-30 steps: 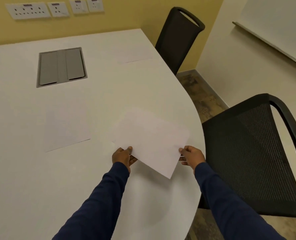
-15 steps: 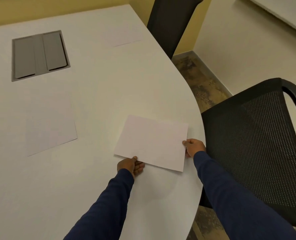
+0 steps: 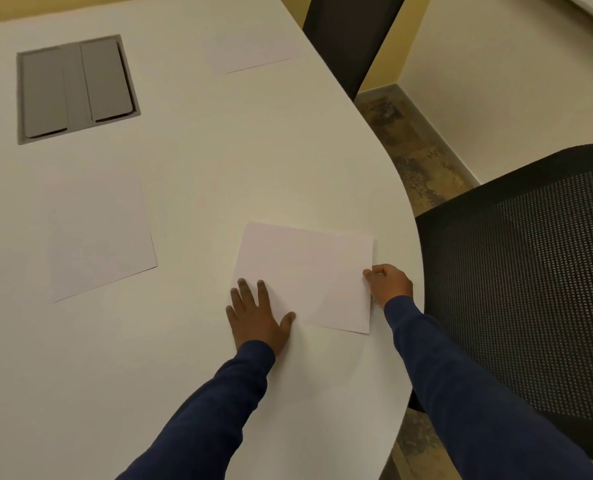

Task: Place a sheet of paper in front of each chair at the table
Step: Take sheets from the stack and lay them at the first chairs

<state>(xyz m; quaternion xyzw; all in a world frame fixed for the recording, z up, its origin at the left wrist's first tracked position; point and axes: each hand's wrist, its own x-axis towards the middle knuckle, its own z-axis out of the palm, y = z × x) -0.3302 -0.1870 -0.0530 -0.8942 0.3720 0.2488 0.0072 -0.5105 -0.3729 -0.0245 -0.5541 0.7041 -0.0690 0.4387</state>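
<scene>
A white sheet of paper [image 3: 308, 271] lies flat on the white table [image 3: 218, 161], near its right edge and beside a black mesh chair [image 3: 530, 289]. My left hand [image 3: 257, 317] rests flat with spread fingers on the sheet's near left corner. My right hand [image 3: 388, 284] pinches the sheet's right edge. A second sheet [image 3: 97, 233] lies to the left. A third sheet [image 3: 253, 50] lies at the far side, in front of another black chair [image 3: 350, 36].
A grey cable hatch [image 3: 75, 88] is set into the table at the far left. Brown patterned floor [image 3: 412, 150] and cream walls [image 3: 513, 81] lie to the right of the table's curved edge.
The sheet came down from a tilted hold onto the table and turned square to the near chair. My left hand let go of its corner and now presses flat on it.
</scene>
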